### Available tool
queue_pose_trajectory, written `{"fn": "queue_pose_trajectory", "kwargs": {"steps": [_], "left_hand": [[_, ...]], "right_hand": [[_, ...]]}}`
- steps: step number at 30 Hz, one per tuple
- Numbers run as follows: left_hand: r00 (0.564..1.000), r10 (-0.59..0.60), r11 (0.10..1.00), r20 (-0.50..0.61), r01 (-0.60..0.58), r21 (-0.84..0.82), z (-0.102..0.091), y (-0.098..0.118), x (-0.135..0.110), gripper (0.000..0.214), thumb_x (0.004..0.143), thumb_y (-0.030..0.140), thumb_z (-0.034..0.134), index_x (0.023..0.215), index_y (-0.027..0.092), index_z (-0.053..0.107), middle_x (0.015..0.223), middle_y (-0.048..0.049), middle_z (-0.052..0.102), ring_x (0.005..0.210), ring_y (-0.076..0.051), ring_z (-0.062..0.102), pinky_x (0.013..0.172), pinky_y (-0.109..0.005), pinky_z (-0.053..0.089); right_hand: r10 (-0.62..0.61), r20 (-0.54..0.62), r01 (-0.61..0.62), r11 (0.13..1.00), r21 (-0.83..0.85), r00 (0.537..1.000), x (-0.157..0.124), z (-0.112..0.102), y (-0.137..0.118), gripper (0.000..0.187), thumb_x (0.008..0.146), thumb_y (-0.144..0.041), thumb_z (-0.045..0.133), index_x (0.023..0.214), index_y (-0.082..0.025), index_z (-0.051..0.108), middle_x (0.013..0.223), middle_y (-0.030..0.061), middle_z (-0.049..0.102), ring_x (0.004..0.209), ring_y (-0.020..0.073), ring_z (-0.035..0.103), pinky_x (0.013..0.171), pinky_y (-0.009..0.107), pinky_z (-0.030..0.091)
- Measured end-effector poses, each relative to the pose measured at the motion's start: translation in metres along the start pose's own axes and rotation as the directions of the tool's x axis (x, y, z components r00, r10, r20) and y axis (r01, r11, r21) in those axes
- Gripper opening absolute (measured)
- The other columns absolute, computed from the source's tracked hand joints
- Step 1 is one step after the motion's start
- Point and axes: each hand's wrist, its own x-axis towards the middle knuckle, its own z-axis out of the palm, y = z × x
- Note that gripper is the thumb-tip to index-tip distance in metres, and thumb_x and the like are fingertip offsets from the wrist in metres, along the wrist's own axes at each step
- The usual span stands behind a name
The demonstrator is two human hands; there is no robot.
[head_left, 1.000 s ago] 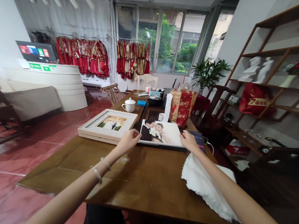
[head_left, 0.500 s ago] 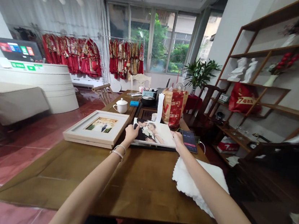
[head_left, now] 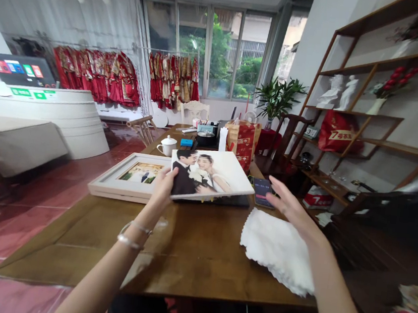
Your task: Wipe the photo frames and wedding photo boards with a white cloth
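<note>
Okay, far left: a lit screen (head_left: 17,69) on a white curved counter (head_left: 75,125), red and gold garments (head_left: 97,74) hung on a rail behind. Next, on the brown wooden table (head_left: 88,238), a pale framed picture (head_left: 113,177) lies flat, its right part covered by the person's arm and the panel. Bangles (head_left: 129,241) on the left wrist. Left hand (head_left: 162,186) is clamped on the left edge of a white-edged photo panel (head_left: 235,177), thumb up on the picture side, other fingers around behind. Panel is mid-table, tilted, print facing up and toward the person: two people in a dark suit and white dress, with white flowers. A dark flat piece (head_left: 239,201) lies under it; can't really tell whether the panel's far edge touches anything, view is blocked there. Just beyond its left side, a white lidded cup (head_left: 167,146), then a small blue box (head_left: 187,142). Behind the panel, a red and tan paper bag (head_left: 242,138). Right of the panel, a phone (head_left: 262,189) with its display lit. Right hand (head_left: 296,210) is beside the phone, off the panel, thumb and fingers apart, nothing held. Below it, a crumpled white cloth (head_left: 279,249) with scalloped edges lies on the table, partly behind the forearm. Far right: wooden shelf unit (head_left: 349,69), red bag (head_left: 335,134) on it.
</note>
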Motion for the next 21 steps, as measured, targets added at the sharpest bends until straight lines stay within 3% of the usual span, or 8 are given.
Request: {"fn": "queue_pose_trajectory", "kwargs": {"steps": [2, 6, 10, 13, 16, 18, 20, 21], "left_hand": [[1.000, -0.014, 1.000, 0.012, 0.014, -0.002, -0.017, 0.016, -0.024, 0.012, 0.073, 0.016, 0.058, 0.082, 0.011, 0.064, 0.058, -0.0001, 0.068, 0.052, -0.013, 0.064, 0.053, -0.020, 0.050], [0.992, -0.124, 0.990, -0.027, 0.126, 0.069, -0.057, 0.031, -0.078, 0.016, 0.071, 0.019, 0.063, 0.084, 0.011, 0.066, 0.058, -0.0019, 0.068, 0.048, -0.015, 0.064, 0.046, -0.020, 0.048], [0.976, -0.212, 0.971, -0.047, 0.215, 0.100, -0.094, 0.017, -0.127, 0.027, 0.072, 0.022, 0.064, 0.097, 0.013, 0.066, 0.065, -0.0031, 0.071, 0.052, -0.018, 0.067, 0.047, -0.022, 0.050], [0.966, -0.259, 0.960, -0.007, 0.259, 0.110, -0.114, -0.001, -0.149, 0.034, 0.073, 0.023, 0.064, 0.106, 0.014, 0.064, 0.073, -0.0043, 0.073, 0.060, -0.020, 0.069, 0.050, -0.023, 0.052], [0.954, -0.299, 0.949, 0.022, 0.295, 0.109, -0.122, -0.016, -0.156, 0.035, 0.074, 0.023, 0.065, 0.108, 0.015, 0.064, 0.076, -0.0052, 0.073, 0.062, -0.021, 0.070, 0.053, -0.024, 0.054], [0.944, -0.331, 0.939, 0.011, 0.328, 0.107, -0.119, -0.023, -0.156, 0.030, 0.077, 0.019, 0.061, 0.107, 0.014, 0.064, 0.074, -0.0058, 0.073, 0.061, -0.020, 0.070, 0.053, -0.025, 0.054], [0.937, -0.351, 0.932, 0.003, 0.348, 0.101, -0.110, -0.027, -0.154, 0.026, 0.081, 0.015, 0.056, 0.106, 0.014, 0.063, 0.072, -0.0061, 0.073, 0.060, -0.019, 0.070, 0.053, -0.024, 0.054], [0.935, -0.354, 0.931, 0.003, 0.352, 0.095, -0.105, -0.028, -0.153, 0.024, 0.083, 0.013, 0.054, 0.105, 0.013, 0.063, 0.072, -0.0063, 0.073, 0.060, -0.019, 0.070, 0.053, -0.024, 0.054]], "right_hand": [[-0.041, 0.157, 0.090, 0.941, -0.325, 0.987, -0.041, -0.010, 0.006, 0.079, 0.069, -0.055, 0.064, 0.139, -0.033, 0.032, 0.151, 0.0038, 0.023, 0.138, 0.0282, 0.015, 0.111, 0.050, 0.015], [0.061, 0.171, 0.087, 0.668, -0.739, 0.983, -0.089, 0.007, 0.041, 0.087, 0.066, -0.053, 0.064, 0.140, -0.021, 0.033, 0.149, 0.0136, 0.023, 0.137, 0.0372, 0.011, 0.103, 0.068, 0.000], [-0.066, 0.137, 0.151, 0.520, -0.841, 0.988, -0.100, 0.030, 0.072, 0.067, 0.074, -0.032, 0.054, 0.137, -0.018, 0.037, 0.145, 0.0134, 0.035, 0.135, 0.0376, 0.022, 0.101, 0.070, 0.009], [-0.208, 0.041, 0.148, 0.528, -0.836, 0.977, -0.103, 0.034, 0.078, 0.061, 0.069, -0.010, 0.046, 0.130, -0.012, 0.045, 0.134, 0.0173, 0.049, 0.127, 0.0362, 0.038, 0.101, 0.063, 0.024], [-0.267, -0.117, 0.110, 0.702, -0.704, 0.957, -0.102, 0.025, 0.072, 0.048, 0.068, -0.007, 0.046, 0.115, -0.012, 0.057, 0.112, 0.0174, 0.064, 0.111, 0.0347, 0.055, 0.094, 0.052, 0.039], [-0.185, -0.365, 0.007, 0.899, -0.437, 0.912, -0.100, 0.013, 0.067, 0.036, 0.067, -0.013, 0.055, 0.102, -0.014, 0.063, 0.094, 0.0128, 0.070, 0.095, 0.0335, 0.063, 0.083, 0.046, 0.048], [0.067, -0.628, -0.022, 0.997, 0.079, 0.775, -0.097, 0.001, 0.065, 0.031, 0.061, -0.019, 0.065, 0.092, -0.016, 0.064, 0.081, 0.0072, 0.071, 0.084, 0.0301, 0.066, 0.073, 0.039, 0.054], [0.211, -0.671, 0.024, 0.946, 0.323, 0.711, -0.096, -0.004, 0.065, 0.030, 0.060, -0.021, 0.067, 0.089, -0.016, 0.064, 0.078, 0.0051, 0.071, 0.081, 0.0278, 0.066, 0.069, 0.037, 0.055]]}}
